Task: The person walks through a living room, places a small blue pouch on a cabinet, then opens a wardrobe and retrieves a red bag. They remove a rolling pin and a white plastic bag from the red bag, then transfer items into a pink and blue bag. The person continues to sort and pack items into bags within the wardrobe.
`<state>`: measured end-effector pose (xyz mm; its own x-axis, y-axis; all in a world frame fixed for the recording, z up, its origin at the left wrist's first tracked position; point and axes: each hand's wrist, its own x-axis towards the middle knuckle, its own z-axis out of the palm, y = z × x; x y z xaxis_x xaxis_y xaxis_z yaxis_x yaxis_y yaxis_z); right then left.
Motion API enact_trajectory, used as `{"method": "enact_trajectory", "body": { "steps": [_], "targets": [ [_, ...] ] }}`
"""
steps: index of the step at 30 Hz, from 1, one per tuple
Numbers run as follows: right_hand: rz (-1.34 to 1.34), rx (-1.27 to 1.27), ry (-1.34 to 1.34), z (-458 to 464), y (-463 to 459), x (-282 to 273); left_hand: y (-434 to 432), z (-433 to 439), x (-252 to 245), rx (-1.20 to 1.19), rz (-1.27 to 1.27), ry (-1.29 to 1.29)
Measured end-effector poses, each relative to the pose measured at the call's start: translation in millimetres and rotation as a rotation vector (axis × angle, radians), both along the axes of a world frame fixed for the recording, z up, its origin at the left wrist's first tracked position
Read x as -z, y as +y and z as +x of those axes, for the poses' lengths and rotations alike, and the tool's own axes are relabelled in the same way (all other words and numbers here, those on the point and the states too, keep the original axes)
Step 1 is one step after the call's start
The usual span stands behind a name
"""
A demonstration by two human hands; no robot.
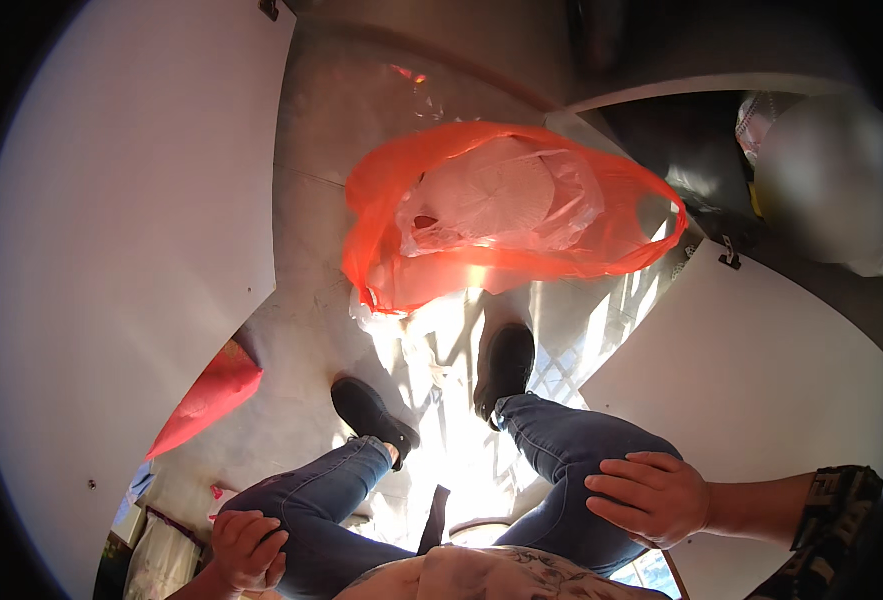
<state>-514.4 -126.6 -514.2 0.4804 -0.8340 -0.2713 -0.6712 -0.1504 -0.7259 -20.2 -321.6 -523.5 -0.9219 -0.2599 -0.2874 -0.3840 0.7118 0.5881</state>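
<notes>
My left hand (249, 550) rests at the knee of my jeans, its fingers loosely curled and nothing held. On the other knee lies my right hand (650, 498), palm down with the fingers a little apart, also holding nothing. Ahead of my feet, a large red plastic bag (426, 157) lies with its mouth open on the floor. Inside it is a clear plastic bag (580, 206) around a pale round stack (513, 191) with radial creases; what that stack is, I cannot tell. My two black shoes (370, 411) are planted on the floor, short of the bag.
A white panel (134, 210) rises along the left, with a red object (213, 394) beyond its lower edge. Another white panel (741, 352) stands at the right. Above it is a blurred pale rounded object (831, 180). Strong sunlight falls on the tiled floor (306, 247).
</notes>
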Motion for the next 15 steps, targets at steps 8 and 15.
{"method": "enact_trajectory", "body": {
  "steps": [8,15],
  "targets": [
    [0.042,-0.016,-0.137,27.4,41.2,-25.2,33.6,-0.3,-28.7,0.024,0.188,0.056],
    [0.156,-0.079,-0.187,70.8,69.5,-32.2,69.9,-9.7,-50.2,-0.047,0.269,0.169]
  ]
}}
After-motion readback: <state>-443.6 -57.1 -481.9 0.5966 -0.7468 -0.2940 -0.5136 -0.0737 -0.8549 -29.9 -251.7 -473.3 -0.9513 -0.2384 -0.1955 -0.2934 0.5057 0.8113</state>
